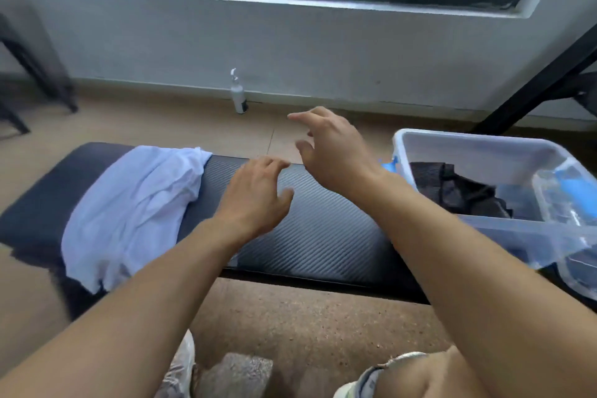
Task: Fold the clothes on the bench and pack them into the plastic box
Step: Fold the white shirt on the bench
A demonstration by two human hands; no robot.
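A crumpled white garment (129, 210) lies on the left part of the black padded bench (323, 236). On the bench's right end stands a clear plastic box (478, 145), and dark folded clothing (458, 191) lies inside it. My left hand (255, 197) hovers over the middle of the bench with relaxed, loosely spread fingers, holding nothing. Higher and a little further back, between the garment and the box, my right hand (329, 145) is in the air, its fingers also loose and empty.
A white pump bottle (238, 97) stands on the floor by the grey wall under the window. The box's clear lid (568, 203) with blue clips leans at the right edge. Dark furniture legs stand at the far left (42, 74) and right (529, 90).
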